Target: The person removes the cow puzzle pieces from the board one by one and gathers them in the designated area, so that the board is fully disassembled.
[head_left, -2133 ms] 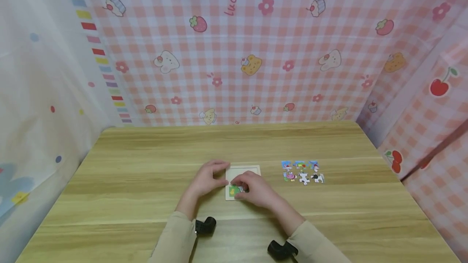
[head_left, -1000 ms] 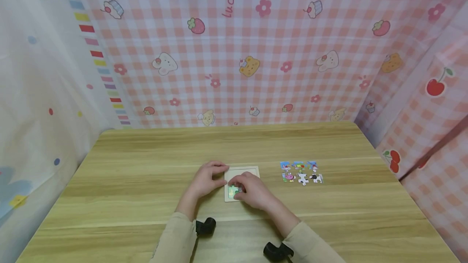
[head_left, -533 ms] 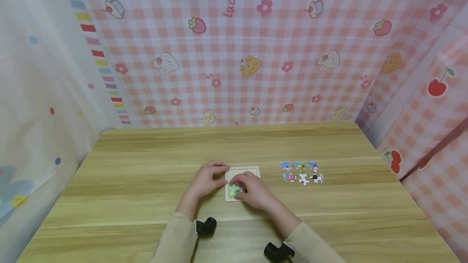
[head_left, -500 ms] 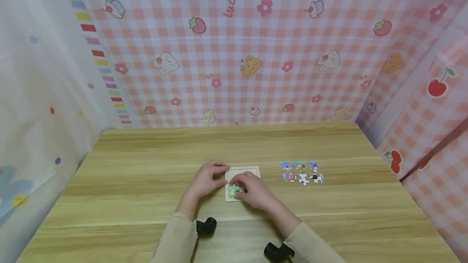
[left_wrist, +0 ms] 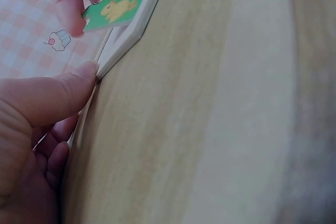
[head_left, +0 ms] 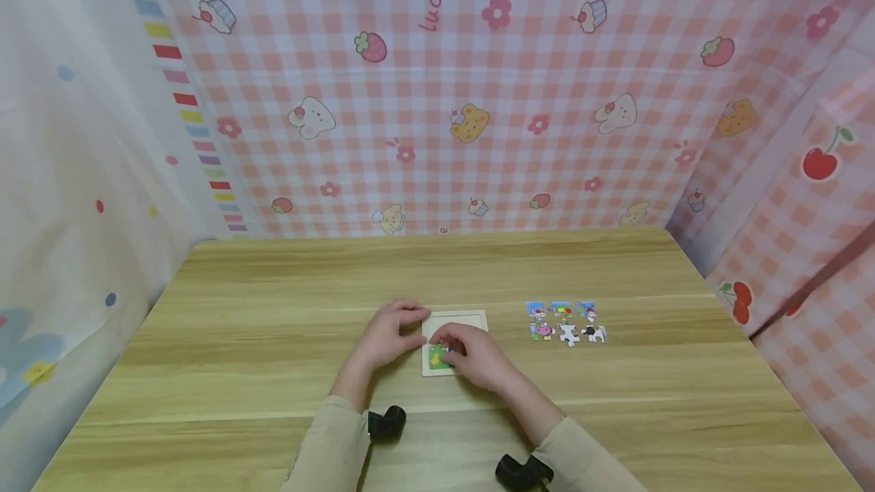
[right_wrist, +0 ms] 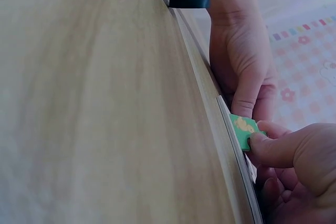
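Note:
A small square puzzle tray [head_left: 451,319] with a pale raised rim lies on the wooden table. My left hand [head_left: 383,336] is at its left side, the thumb [left_wrist: 84,73] touching the rim and the forefinger near the far left corner. With thumb and fingers, my right hand [head_left: 478,355] pinches a green puzzle piece [right_wrist: 242,129] that carries a yellow duck. In the left wrist view the piece [left_wrist: 121,9] is tilted, one edge raised over the tray's near left corner. Fingers cover its right part, along with some of the tray.
Several loose jigsaw pieces [head_left: 568,334] lie in two rows to the right of the tray. Black wrist cameras [head_left: 387,422] stick out from both sleeves. A pink checked cloth [head_left: 437,165] hangs behind the table's [head_left: 273,272] far edge.
The right thumb has shifted slightly up along the piece, whose pale glare has turned to plain green, so its tilt differs. The left hand, tray and loose pieces stay put.

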Motion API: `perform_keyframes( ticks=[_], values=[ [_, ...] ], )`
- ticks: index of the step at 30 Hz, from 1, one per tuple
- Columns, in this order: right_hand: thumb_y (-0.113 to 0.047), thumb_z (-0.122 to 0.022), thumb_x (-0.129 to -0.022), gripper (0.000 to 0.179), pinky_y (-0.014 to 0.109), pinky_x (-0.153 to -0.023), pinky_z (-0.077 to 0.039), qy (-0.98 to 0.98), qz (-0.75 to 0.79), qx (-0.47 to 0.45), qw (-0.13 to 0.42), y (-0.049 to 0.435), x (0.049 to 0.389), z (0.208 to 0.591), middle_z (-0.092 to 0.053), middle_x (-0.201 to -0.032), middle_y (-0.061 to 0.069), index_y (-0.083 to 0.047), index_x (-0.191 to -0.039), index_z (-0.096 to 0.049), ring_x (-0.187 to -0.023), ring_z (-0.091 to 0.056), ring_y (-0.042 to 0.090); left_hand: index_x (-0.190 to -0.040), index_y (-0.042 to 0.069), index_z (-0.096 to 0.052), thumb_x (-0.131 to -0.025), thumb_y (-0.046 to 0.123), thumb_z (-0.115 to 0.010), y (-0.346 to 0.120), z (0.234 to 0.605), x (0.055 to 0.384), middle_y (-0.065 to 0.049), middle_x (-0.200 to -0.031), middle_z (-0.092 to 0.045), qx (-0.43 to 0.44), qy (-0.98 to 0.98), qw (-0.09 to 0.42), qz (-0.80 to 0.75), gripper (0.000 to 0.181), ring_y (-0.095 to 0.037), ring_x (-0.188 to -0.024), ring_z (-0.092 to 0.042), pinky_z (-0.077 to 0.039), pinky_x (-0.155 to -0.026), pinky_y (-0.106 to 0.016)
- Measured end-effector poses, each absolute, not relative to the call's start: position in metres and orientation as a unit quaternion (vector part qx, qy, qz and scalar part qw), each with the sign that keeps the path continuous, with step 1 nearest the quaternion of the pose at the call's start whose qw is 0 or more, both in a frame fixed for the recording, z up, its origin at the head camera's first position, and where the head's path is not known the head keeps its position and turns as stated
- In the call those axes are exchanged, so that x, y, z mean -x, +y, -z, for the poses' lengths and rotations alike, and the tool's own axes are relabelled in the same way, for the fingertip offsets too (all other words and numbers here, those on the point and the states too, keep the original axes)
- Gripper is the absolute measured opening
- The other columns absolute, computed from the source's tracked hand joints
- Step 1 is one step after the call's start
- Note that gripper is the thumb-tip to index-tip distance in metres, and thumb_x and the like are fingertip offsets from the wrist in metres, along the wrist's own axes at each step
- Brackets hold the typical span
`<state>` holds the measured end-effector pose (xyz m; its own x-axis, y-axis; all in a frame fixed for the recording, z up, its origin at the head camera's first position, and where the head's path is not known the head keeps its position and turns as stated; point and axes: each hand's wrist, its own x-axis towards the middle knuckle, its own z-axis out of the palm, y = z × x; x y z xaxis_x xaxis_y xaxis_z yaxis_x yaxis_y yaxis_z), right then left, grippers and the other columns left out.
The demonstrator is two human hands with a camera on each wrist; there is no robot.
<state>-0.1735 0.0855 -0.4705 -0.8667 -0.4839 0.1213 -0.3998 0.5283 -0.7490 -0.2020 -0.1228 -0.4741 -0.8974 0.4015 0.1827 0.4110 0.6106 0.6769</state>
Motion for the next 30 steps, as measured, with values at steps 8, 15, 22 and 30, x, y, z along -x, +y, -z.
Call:
perform_keyframes(
  ticks=[8,15,22,30],
  values=[
    [0.001,-0.067,-0.091,0.020,0.026,-0.068,-0.046,0.865,0.431,0.250,0.056,0.087,0.174,0.471,-0.061,-0.085,-0.005,-0.012,-0.105,-0.069,-0.076,-0.053,0.010,-0.127,0.001,-0.067,-0.086,0.009,-0.077,-0.123,0.476,0.202,-0.014,-0.131,-0.060,0.224,-0.899,0.007,0.375,0.043,-0.036,-0.124,-0.051,-0.035,-0.108,-0.053],
    [0.000,-0.067,-0.091,0.021,0.027,-0.070,-0.046,0.860,0.441,0.249,0.062,0.090,0.174,0.471,-0.060,-0.085,-0.007,-0.014,-0.106,-0.069,-0.078,-0.054,0.011,-0.127,0.002,-0.067,-0.085,0.009,-0.078,-0.124,0.477,0.202,-0.014,-0.130,-0.060,0.225,-0.900,0.011,0.374,0.044,-0.036,-0.124,-0.051,-0.036,-0.108,-0.052],
    [0.001,-0.068,-0.090,0.022,0.027,-0.074,-0.048,0.850,0.459,0.249,0.070,0.095,0.170,0.471,-0.063,-0.090,-0.003,-0.014,-0.107,-0.070,-0.082,-0.056,0.012,-0.126,0.001,-0.067,-0.085,0.009,-0.078,-0.123,0.476,0.202,-0.014,-0.130,-0.060,0.219,-0.898,0.007,0.382,0.043,-0.037,-0.125,-0.050,-0.035,-0.109,-0.053],
    [-0.001,-0.068,-0.091,0.022,0.028,-0.077,-0.050,0.838,0.478,0.252,0.075,0.107,0.166,0.469,-0.065,-0.093,0.000,-0.013,-0.109,-0.070,-0.085,-0.058,0.013,-0.125,0.002,-0.068,-0.085,0.009,-0.078,-0.122,0.476,0.202,-0.013,-0.129,-0.061,0.218,-0.902,0.012,0.374,0.042,-0.035,-0.123,-0.051,-0.036,-0.108,-0.051]
  ],
)
